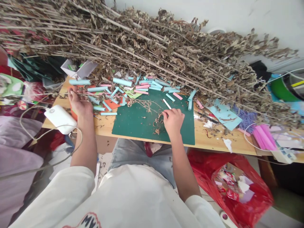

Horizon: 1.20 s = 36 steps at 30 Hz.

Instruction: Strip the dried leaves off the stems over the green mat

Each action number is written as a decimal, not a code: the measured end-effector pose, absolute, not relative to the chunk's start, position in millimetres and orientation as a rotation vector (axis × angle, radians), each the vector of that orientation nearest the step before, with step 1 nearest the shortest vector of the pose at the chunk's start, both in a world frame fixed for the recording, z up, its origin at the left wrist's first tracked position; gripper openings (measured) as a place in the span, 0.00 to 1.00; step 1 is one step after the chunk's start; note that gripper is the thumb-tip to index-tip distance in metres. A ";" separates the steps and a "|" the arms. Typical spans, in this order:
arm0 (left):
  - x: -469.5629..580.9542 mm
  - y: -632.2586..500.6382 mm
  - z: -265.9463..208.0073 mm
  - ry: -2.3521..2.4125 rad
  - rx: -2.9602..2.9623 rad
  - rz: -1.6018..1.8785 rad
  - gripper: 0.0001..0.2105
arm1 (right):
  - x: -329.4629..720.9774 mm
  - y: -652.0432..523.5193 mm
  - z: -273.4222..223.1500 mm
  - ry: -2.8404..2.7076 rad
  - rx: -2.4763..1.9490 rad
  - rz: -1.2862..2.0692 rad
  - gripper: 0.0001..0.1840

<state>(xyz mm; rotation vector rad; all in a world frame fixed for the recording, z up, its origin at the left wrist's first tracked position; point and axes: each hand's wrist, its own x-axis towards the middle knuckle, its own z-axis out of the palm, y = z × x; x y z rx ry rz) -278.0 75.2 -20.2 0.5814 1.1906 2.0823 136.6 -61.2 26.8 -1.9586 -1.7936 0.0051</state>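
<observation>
My left hand [81, 104] is at the table's left side, palm turned up, fingers curled around a thin dried plant stem [60, 94]. Over the green cutting mat [135, 122], my right hand [174, 121] is pinched at the thin end of a dried twig [148, 104]. Crumpled brown leaves [158, 119] lie on the mat just left of its fingertips. A white paper tube [167, 104] rests right behind that hand. Blue paper tubes [122, 82] and pink ones [142, 86] are scattered between the hands and beyond the mat.
A large heap of dried branches [147, 44] spans the back of the table. A white power bank [60, 119] with a cable sits beside my left forearm. At right are blue paper [225, 114], purple shreds [245, 118] and pink paper [264, 136]. A red rubbish bag [257, 193] hangs below.
</observation>
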 end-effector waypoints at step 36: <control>-268.3 70.2 -11.9 1.164 0.554 2.095 0.02 | 136.7 -55.8 37.0 -1.862 -1.661 0.179 0.14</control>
